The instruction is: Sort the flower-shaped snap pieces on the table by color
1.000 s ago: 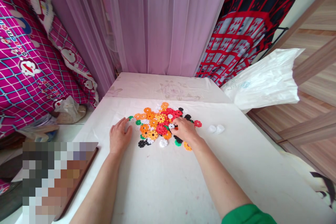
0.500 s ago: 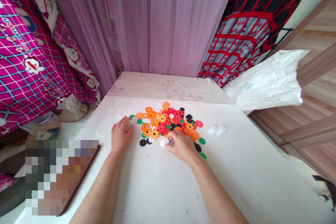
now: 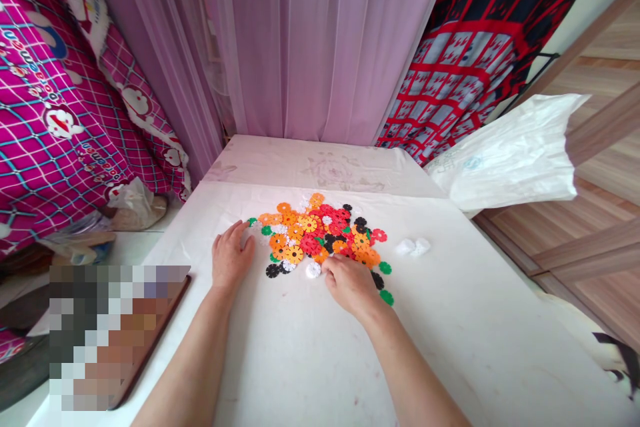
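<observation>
A pile of flower-shaped plastic discs (image 3: 310,243) in orange, red, white, black and green lies on the white-covered table (image 3: 290,360). To its left, my left hand (image 3: 231,257) rests on the cloth with fingers stretched out, the tips close to a green disc (image 3: 252,221). My right hand (image 3: 350,280) is at the pile's near edge with its fingers curled together. Just left of those fingertips lies a white disc (image 3: 313,270). Whether the fingers hold a piece is hidden from view. Right of the pile sit a few white discs (image 3: 414,247) close together.
A dark-edged flat object (image 3: 150,340), blurred by pixels, lies at the table's left edge. A white plastic bag (image 3: 510,153) stands at the right edge. Behind hang a purple curtain (image 3: 320,47) and a red-and-black blanket (image 3: 465,60); a pink checked cloth (image 3: 90,93) is on the left.
My right hand has shifted slightly right and its fingers have curled in, coming off the white disc, which now lies free beside them. My left hand has not moved.
</observation>
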The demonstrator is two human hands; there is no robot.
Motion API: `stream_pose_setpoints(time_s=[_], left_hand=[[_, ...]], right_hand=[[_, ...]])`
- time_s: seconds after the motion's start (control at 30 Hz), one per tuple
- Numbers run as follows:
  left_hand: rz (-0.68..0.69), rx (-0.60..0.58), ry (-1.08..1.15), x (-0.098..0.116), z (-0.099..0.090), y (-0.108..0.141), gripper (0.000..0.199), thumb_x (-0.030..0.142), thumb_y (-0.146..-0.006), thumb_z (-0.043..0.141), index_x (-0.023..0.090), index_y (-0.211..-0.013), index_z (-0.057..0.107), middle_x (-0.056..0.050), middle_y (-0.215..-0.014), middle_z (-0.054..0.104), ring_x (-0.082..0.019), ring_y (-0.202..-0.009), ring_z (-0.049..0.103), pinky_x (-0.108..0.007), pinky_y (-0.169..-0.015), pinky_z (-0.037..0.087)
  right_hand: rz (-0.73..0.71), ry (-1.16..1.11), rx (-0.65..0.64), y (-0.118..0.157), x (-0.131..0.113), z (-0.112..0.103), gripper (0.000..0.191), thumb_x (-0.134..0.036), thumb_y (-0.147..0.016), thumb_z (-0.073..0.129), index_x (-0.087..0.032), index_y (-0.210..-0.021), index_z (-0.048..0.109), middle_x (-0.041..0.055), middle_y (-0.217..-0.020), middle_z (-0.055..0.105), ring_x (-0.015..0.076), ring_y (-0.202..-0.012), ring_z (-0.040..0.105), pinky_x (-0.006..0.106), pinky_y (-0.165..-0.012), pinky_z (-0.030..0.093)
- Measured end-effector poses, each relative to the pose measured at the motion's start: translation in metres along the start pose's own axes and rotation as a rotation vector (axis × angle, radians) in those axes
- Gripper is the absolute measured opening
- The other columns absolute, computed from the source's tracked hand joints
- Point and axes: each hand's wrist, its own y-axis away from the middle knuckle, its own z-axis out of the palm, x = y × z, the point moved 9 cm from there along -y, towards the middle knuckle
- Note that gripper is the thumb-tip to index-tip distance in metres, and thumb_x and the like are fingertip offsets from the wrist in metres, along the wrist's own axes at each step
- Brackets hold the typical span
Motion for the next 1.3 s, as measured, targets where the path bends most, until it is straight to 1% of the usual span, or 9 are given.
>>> stream_pose_setpoints(time_s=[0.17, 0.3, 0.5, 0.6, 0.73, 0.97, 1.13, 1.2, 1.3], left_hand=[[-0.009, -0.018, 0.001, 0.000, 0.001, 0.001, 0.042, 0.031, -0.088, 0.045, 0.021, -0.127, 0.060, -0.009, -0.140, 0.056, -0.027, -0.121, 0.058, -0.051, -0.114, 0.030], [-0.009, -0.007, 0.003, 0.000, 0.000, 0.001, 0.042, 0.031, -0.088, 0.045, 0.023, -0.126, 0.061, -0.009, -0.139, 0.057, -0.027, -0.123, 0.056, -0.051, -0.114, 0.030], [0.008, 0.011, 0.013, -0.001, 0.000, 0.001, 0.040, 0.033, -0.088, 0.045, 0.025, -0.124, 0.062, -0.008, -0.139, 0.058, -0.026, -0.117, 0.060, -0.050, -0.113, 0.031], [0.022, 0.023, 0.006, -0.001, 0.000, 0.001, 0.040, 0.032, -0.088, 0.045, 0.025, -0.123, 0.063, -0.008, -0.137, 0.059, -0.027, -0.117, 0.060, -0.050, -0.111, 0.033], [0.026, 0.026, 0.000, -0.002, 0.001, 0.001, 0.040, 0.032, -0.088, 0.045, 0.023, -0.123, 0.063, -0.009, -0.137, 0.060, -0.027, -0.121, 0.057, -0.050, -0.110, 0.034], [0.015, 0.005, -0.002, -0.001, 0.002, 0.001, 0.041, 0.032, -0.089, 0.044, 0.022, -0.125, 0.061, -0.009, -0.139, 0.058, -0.028, -0.122, 0.057, -0.051, -0.112, 0.032], [0.018, 0.009, -0.002, -0.001, 0.001, 0.001, 0.040, 0.032, -0.089, 0.043, 0.022, -0.124, 0.061, -0.009, -0.139, 0.058, -0.028, -0.121, 0.058, -0.051, -0.111, 0.032], [0.017, 0.014, 0.006, -0.001, 0.000, 0.001, 0.040, 0.032, -0.088, 0.044, 0.023, -0.123, 0.061, -0.009, -0.139, 0.058, -0.027, -0.119, 0.059, -0.051, -0.112, 0.032], [0.019, 0.018, 0.012, -0.001, 0.001, 0.002, 0.040, 0.031, -0.088, 0.044, 0.023, -0.124, 0.061, -0.008, -0.138, 0.058, -0.027, -0.119, 0.059, -0.051, -0.112, 0.031]], right_hand=[[0.009, -0.012, -0.008, 0.001, -0.003, 0.001, 0.020, -0.015, -0.088, 0.048, -0.024, -0.088, 0.066, 0.0013, -0.098, 0.069, 0.0155, -0.094, 0.062, 0.025, -0.074, 0.037], [0.060, -0.023, 0.004, -0.006, 0.007, -0.007, 0.020, -0.016, -0.088, 0.049, -0.024, -0.091, 0.067, 0.0019, -0.099, 0.069, 0.0157, -0.091, 0.062, 0.025, -0.074, 0.039], [0.117, 0.003, 0.232, -0.053, 0.031, -0.049, 0.028, -0.020, -0.090, 0.050, -0.024, -0.111, 0.066, 0.0053, -0.114, 0.065, 0.0181, -0.106, 0.059, 0.026, -0.084, 0.042], [0.100, 0.068, 0.194, -0.080, 0.035, -0.052, 0.030, -0.028, -0.089, 0.054, -0.026, -0.116, 0.066, 0.0070, -0.115, 0.063, 0.0208, -0.107, 0.057, 0.028, -0.085, 0.043], [0.110, 0.122, 0.109, -0.099, 0.038, -0.047, 0.027, -0.037, -0.086, 0.059, -0.024, -0.106, 0.071, 0.0092, -0.115, 0.062, 0.0238, -0.108, 0.057, 0.030, -0.085, 0.043], [0.111, 0.132, 0.074, -0.107, 0.040, -0.042, 0.023, -0.033, -0.083, 0.061, -0.022, -0.100, 0.071, 0.0095, -0.108, 0.064, 0.0233, -0.105, 0.059, 0.030, -0.084, 0.044], [0.122, 0.128, 0.082, -0.110, 0.042, -0.044, 0.021, -0.031, -0.080, 0.063, -0.020, -0.096, 0.071, 0.0110, -0.109, 0.066, 0.0247, -0.105, 0.060, 0.031, -0.083, 0.044], [0.142, 0.086, 0.139, -0.105, 0.045, -0.050, 0.020, -0.031, -0.083, 0.060, -0.020, -0.096, 0.070, 0.0095, -0.108, 0.066, 0.0227, -0.104, 0.060, 0.030, -0.084, 0.044], [0.174, -0.094, 0.268, -0.082, 0.049, -0.059, 0.019, -0.032, -0.084, 0.058, -0.022, -0.096, 0.068, 0.0054, -0.105, 0.068, 0.0186, -0.097, 0.062, 0.027, -0.081, 0.044]])
